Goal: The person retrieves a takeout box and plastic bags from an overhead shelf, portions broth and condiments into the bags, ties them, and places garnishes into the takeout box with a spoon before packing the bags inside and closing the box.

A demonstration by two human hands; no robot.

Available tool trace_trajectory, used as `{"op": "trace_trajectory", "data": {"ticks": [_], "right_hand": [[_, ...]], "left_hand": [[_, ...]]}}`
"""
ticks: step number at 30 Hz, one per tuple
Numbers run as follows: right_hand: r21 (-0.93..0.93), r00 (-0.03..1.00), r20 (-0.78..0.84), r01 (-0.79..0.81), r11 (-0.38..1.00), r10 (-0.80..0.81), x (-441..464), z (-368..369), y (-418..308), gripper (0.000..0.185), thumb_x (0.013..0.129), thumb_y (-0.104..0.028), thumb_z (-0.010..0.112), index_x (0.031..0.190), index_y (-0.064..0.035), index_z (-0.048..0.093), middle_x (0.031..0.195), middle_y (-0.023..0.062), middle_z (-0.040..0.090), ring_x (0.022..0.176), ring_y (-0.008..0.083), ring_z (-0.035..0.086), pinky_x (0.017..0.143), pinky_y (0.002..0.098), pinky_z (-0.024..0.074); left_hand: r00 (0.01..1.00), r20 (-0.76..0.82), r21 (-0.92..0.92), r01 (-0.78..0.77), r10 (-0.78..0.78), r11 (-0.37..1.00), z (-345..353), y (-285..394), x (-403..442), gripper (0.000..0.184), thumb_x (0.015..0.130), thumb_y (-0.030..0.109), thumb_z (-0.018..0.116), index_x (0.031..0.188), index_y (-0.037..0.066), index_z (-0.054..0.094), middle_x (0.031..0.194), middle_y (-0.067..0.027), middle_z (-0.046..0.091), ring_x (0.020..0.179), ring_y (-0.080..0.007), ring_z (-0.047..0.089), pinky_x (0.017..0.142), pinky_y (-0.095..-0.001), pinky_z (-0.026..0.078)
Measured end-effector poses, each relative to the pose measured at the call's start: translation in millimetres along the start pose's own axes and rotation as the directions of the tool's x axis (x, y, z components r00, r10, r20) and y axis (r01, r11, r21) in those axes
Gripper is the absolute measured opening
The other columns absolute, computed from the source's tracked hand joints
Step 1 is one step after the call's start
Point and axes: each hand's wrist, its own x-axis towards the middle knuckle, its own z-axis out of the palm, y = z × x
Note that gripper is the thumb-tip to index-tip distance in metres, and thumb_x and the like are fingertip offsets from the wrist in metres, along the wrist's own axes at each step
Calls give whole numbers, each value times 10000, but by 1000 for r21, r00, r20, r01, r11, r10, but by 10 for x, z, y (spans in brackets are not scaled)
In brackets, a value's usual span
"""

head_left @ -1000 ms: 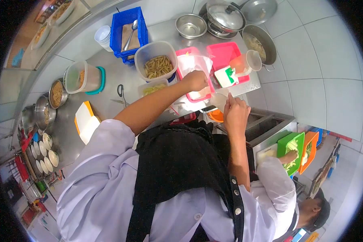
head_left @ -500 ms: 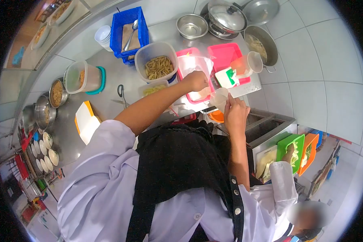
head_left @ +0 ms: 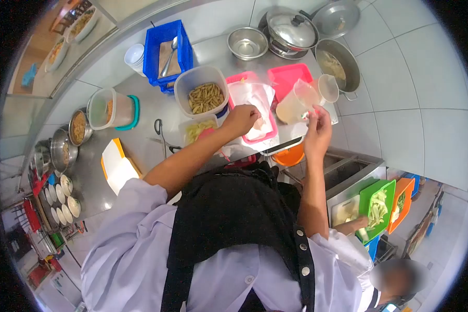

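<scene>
My left hand (head_left: 243, 119) is closed with curled fingers above white sheeting (head_left: 255, 99) in a pink tray (head_left: 272, 136). Whatever its fingers may hold is hidden. My right hand (head_left: 317, 133) is raised with fingertips pinched at a small white bit beside a translucent plastic jug (head_left: 295, 102). I cannot make out what it holds. Behind that jug stands a second clear jug (head_left: 327, 87), next to another pink tray (head_left: 287, 78). Left of my left hand are a tub of finger-shaped brownish pieces (head_left: 205, 98) and a smaller tub of pale yellow-green pieces (head_left: 198, 129).
Scissors (head_left: 159, 127) and an orange-and-white folder (head_left: 118, 164) lie on the steel counter. Blue bins (head_left: 153, 52), a steel bowl (head_left: 248, 44), a lidded pot (head_left: 291, 31) and an open pot (head_left: 348, 78) stand behind. A co-worker's hand (head_left: 356, 224) reaches toward a green basket (head_left: 368, 195).
The translucent jug by my right hand has moved up and right, now covering the green-and-white pack. My right hand has shifted right and my left hand slightly left. The co-worker's hand has left the basket's middle.
</scene>
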Motion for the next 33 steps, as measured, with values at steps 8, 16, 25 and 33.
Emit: {"op": "trace_trajectory", "data": {"ticks": [8, 16, 25, 33], "right_hand": [[-71, 998, -40, 52, 996, -55, 874, 932, 716, 302, 1091, -177, 630, 1346, -20, 671, 1050, 138, 762, 908, 221, 743, 828, 353, 573], [-120, 984, 7, 179, 977, -179, 897, 1004, 1130, 304, 1039, -113, 651, 1328, -18, 637, 1071, 160, 730, 939, 272, 723, 830, 401, 568], [-291, 831, 555, 142, 946, 46, -397, 774, 525, 470, 1039, -434, 645, 1212, -4, 725, 1124, 270, 739, 1089, 455, 700, 971, 531, 528], [-184, 947, 278, 216, 959, -160, -491, 989, 885, 246, 962, -256, 693, 1025, -20, 662, 926, 239, 703, 866, 450, 679, 784, 514, 544]], "left_hand": [[997, -56, 67, -46, 49, 997, -39, -19, -35, 216, 1007, 201, 635, 1048, 16, 737, 1015, -251, 714, 1014, -442, 694, 911, -517, 544], [998, -67, -100, 13, -20, 995, -31, -122, 23, 228, 1028, 204, 616, 1060, 11, 734, 1003, -244, 747, 996, -426, 724, 879, -503, 555], [996, -62, 83, -59, 65, 995, 72, -153, -38, 240, 1022, 241, 547, 997, 21, 638, 959, -251, 686, 945, -450, 682, 829, -549, 520], [999, -18, 7, -47, 47, 999, 297, -592, 72, 216, 1017, 271, 620, 1041, 64, 677, 1010, -256, 716, 969, -489, 701, 821, -547, 553]]}}
